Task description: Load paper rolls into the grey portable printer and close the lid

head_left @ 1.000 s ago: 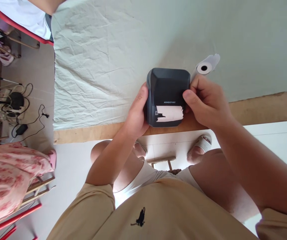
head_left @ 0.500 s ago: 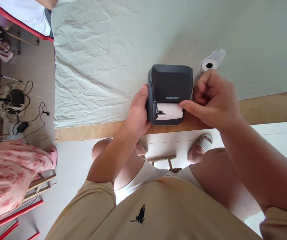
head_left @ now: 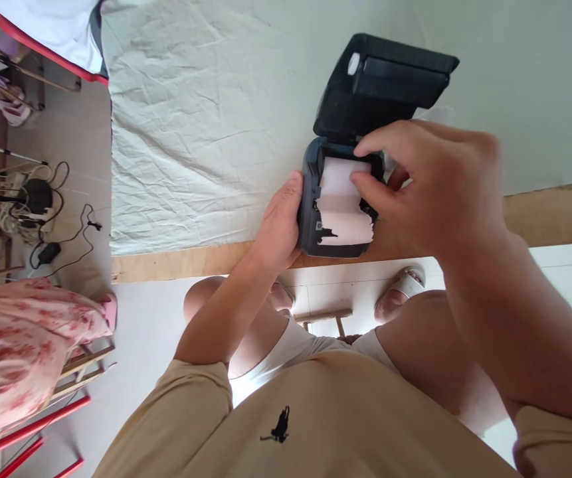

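A dark label printer point(head_left: 310, 199) rests near the front edge of the table with its lid point(head_left: 390, 73) swung up and back. Inside lies a paper roll point(head_left: 345, 176), its torn-edged end drawn out over the printer's front. My left hand point(head_left: 282, 216) grips the printer's left side. Over the right part of the opening is my right hand point(head_left: 430, 172), thumb at the paper roll and forefinger near its upper right, a gap between them. Behind that hand a second white roll point(head_left: 438, 114) shows only in part.
A wrinkled pale green cloth point(head_left: 200, 119) covers the table, with a bare wooden edge point(head_left: 181, 263) towards me. On the left floor are tangled cables point(head_left: 26, 199) and a pink floral cloth point(head_left: 21, 345) draped over a wooden frame. My knees are below the table edge.
The printer's lid, shut before, is now raised, exposing the paper roll. My right hand has moved from the printer's front right to over its opening. My left hand keeps its hold.
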The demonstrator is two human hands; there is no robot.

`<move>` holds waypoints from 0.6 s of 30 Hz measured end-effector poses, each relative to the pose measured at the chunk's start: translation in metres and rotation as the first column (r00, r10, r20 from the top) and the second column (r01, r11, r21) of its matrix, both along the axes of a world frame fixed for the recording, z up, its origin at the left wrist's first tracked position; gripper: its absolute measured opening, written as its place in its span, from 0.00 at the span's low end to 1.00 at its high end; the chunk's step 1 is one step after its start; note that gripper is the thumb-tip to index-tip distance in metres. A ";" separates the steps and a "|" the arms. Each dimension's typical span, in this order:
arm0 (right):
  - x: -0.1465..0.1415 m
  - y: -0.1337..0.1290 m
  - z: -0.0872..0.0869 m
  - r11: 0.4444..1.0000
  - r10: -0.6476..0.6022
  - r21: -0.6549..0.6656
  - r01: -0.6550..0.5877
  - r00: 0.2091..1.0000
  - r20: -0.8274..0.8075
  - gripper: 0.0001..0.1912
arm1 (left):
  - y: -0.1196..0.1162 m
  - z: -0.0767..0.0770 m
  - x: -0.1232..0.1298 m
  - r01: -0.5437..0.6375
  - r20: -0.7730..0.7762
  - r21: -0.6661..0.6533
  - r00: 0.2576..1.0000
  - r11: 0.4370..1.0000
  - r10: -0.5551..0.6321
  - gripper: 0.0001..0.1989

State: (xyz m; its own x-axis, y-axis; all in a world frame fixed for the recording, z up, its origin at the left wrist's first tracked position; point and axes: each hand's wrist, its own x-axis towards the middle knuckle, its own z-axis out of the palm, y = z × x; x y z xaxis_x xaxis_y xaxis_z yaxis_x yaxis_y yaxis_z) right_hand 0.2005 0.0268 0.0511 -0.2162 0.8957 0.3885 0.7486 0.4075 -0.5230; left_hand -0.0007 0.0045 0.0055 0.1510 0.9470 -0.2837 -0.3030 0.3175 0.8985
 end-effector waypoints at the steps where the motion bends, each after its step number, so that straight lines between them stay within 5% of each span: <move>1: 0.001 -0.001 0.001 1.000 0.011 -0.012 -0.010 0.998 0.060 0.02 | 0.000 0.001 0.000 -0.004 0.004 -0.002 1.000 1.000 0.004 0.34; 5: 0.000 -0.006 0.002 0.999 0.035 -0.001 -0.035 0.988 0.149 0.07 | -0.001 0.002 0.000 -0.027 -0.005 0.003 1.000 1.000 0.027 0.34; 18: 0.000 0.005 0.000 0.976 0.061 -0.212 -0.041 0.994 0.088 0.11 | -0.001 0.001 -0.003 -0.057 -0.007 -0.028 0.998 0.998 0.057 0.31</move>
